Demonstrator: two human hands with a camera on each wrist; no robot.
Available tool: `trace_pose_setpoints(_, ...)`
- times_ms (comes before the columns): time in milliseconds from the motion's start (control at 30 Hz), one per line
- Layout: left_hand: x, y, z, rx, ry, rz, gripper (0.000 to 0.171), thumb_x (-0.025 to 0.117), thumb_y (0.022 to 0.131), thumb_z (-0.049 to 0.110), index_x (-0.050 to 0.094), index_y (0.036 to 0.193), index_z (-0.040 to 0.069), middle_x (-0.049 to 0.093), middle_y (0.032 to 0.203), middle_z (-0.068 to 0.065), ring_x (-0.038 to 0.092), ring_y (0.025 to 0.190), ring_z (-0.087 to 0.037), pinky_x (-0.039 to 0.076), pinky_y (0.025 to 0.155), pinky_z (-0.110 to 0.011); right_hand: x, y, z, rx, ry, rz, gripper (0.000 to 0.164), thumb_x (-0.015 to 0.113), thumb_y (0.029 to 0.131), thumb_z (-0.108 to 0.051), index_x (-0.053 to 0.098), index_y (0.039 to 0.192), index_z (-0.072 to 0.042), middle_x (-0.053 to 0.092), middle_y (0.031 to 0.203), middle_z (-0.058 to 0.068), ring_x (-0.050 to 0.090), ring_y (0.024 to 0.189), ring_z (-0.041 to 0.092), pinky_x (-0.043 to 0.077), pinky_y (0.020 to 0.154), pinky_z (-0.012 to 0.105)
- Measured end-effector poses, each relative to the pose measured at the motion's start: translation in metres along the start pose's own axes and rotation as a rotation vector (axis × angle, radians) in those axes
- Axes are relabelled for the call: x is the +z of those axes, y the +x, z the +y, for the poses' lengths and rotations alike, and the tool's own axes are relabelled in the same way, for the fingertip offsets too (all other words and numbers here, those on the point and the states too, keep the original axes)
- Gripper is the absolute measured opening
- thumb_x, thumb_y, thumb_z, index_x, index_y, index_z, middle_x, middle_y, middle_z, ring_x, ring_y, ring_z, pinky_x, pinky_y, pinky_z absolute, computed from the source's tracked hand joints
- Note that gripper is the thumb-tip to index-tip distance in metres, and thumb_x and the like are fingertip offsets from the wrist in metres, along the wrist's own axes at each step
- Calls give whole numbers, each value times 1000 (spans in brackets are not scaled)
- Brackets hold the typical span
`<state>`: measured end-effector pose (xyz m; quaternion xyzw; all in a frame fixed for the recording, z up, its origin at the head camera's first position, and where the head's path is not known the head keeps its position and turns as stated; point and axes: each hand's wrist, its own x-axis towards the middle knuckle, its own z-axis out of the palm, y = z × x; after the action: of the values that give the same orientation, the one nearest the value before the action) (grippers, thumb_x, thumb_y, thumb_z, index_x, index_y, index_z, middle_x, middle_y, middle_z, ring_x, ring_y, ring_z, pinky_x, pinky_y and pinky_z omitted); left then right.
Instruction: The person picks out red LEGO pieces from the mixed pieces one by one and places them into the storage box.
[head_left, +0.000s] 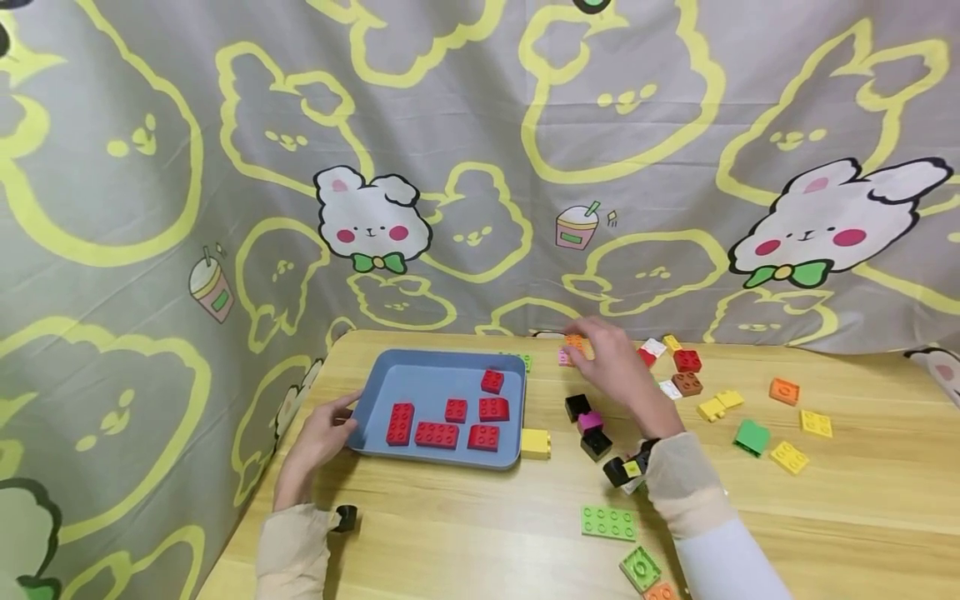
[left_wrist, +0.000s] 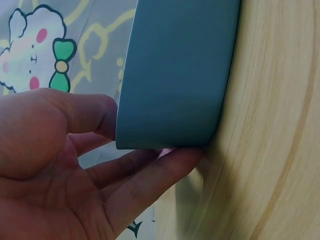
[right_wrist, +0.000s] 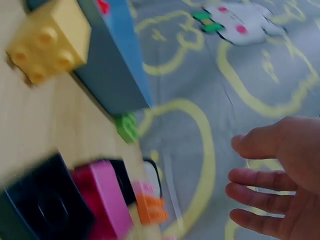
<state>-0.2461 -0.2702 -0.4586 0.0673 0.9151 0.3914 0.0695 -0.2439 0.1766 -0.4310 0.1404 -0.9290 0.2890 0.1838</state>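
Note:
At the tray's left end, my left hand (head_left: pixel 324 432) holds the blue-grey tray (head_left: pixel 442 358). In the left wrist view, fingers of the left hand (left_wrist: pixel 55 165) bend against the tray's corner and outer wall (left_wrist: pixel 175 75). Inside the tray lie several red toy bricks (head_left: pixel 437 435). My right hand (head_left: pixel 613 367) is over the table's back part with nothing in it. The right wrist view shows the right hand (right_wrist: pixel 280 180) with fingers extended and apart, off to the side of an orange brick (right_wrist: pixel 151 210).
Against the tray's right side stands a yellow brick (head_left: pixel 535 443). Black bricks (head_left: pixel 596 444) and a magenta one (head_left: pixel 590 422) lie beyond it. Loose yellow, green, red and orange bricks spread across the right, including a green plate brick (head_left: pixel 608 522). A patterned curtain (head_left: pixel 480 125) hangs behind.

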Motion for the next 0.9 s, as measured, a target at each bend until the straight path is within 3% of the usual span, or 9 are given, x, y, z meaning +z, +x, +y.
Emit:
trace_pose_setpoints(167,0,-1,0,-3,-3,3,50,51,94,-5,44,144,-1,59,113,-30,57,101,-36,51,68,-34,-12,-10,30,49,-6,50,27,68,92,-14,65,114,1,64,112,19,58,102,35,48,86,54)
trace_pose_setpoints(367,-2,-1,-3,-6,16,12,51,50,94,-4,44,144,1,59,114,-29,56,103,-37,51,69,-34,-18,-16,53,128,19,63,29,69,90,-9,64,116,3,63,111,23,57,101,38,50,80,54)
trace_pose_setpoints(600,-4,0,-2,5,14,11,51,49,94,-4,44,144,0,58,114,-30,57,101,-37,51,66,-33,-16,-21,74,277,20,-30,31,66,92,-9,62,119,6,58,113,27,53,103,42,46,85,58)
trace_pose_setpoints(900,0,2,-2,26,14,2,50,51,94,-5,44,143,-2,59,113,-30,58,100,-37,51,67,-32,-13,-22,84,357,-50,-58,28,70,86,-7,69,111,6,63,108,25,55,91,35,49,77,52)
